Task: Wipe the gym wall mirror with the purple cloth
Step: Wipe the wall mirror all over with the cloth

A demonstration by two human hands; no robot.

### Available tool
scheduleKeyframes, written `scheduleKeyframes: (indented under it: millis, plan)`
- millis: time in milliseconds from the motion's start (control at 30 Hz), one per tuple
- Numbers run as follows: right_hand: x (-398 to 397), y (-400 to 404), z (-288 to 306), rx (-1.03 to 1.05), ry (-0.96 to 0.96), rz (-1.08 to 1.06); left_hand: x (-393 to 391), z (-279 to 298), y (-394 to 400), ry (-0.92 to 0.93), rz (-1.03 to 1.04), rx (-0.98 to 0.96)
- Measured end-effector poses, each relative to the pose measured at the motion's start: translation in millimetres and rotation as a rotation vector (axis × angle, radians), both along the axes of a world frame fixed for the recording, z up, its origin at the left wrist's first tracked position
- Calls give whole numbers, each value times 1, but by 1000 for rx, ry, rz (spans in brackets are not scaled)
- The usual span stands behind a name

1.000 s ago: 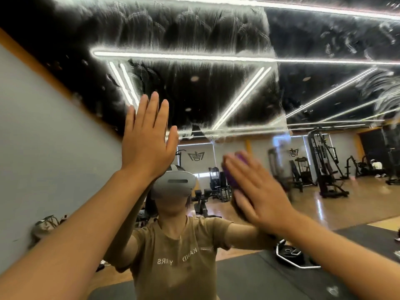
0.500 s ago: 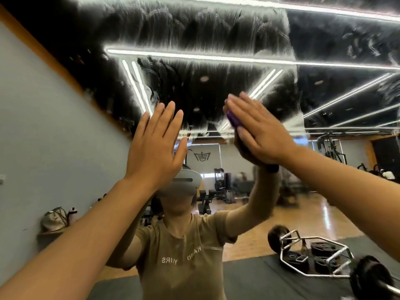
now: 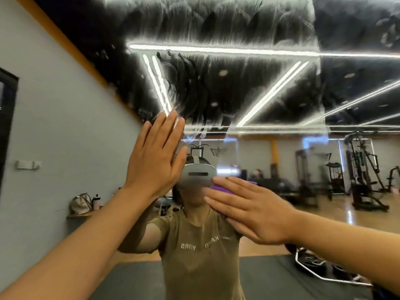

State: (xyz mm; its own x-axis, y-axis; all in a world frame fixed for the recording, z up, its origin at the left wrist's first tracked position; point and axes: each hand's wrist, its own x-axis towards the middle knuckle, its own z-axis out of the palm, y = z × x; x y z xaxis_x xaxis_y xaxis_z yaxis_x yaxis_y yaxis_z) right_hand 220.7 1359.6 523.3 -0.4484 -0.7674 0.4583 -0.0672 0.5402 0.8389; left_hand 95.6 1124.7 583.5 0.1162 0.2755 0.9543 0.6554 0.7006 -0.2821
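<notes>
The wall mirror [image 3: 238,87] fills the view, its upper part streaked with white smears. My left hand [image 3: 154,156] lies flat on the glass, fingers straight and pointing up. Lower and to the right, my right hand [image 3: 249,210] presses the purple cloth [image 3: 220,188] against the mirror with straight fingers pointing left. Only a strip of the cloth shows above the fingers; the rest is hidden under the palm.
The mirror reflects a person in an olive shirt [image 3: 199,256], gym machines [image 3: 363,169] at the right, a barbell frame [image 3: 313,267] on a dark floor mat, and a grey wall with bags on a shelf [image 3: 81,204] at the left.
My right hand has swept the cloth up the glass, then back down and slightly left to chest height. My left hand stays flat on the mirror.
</notes>
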Motion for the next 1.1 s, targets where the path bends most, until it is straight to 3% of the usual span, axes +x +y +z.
scheduleKeyframes:
  millis: [133, 333, 467, 800, 967, 1100]
  plan:
    - [-4, 10, 46, 20, -50, 45, 2, -4, 0, -28, 23, 12]
    - [-1, 9, 135, -358, 202, 45, 6, -18, -1, -97, 73, 42]
    - [-13, -5, 126, -543, 296, 132, 5, -29, -1, -136, 80, 71]
    - [-31, -8, -27, 16, 67, 147, 12, -50, -11, -189, 137, 72]
    - [-27, -7, -1, 93, -40, 152, 4, -70, -35, -184, 192, 0]
    - [-26, -17, 64, -162, 66, 104, -8, -70, -44, -111, 179, -36]
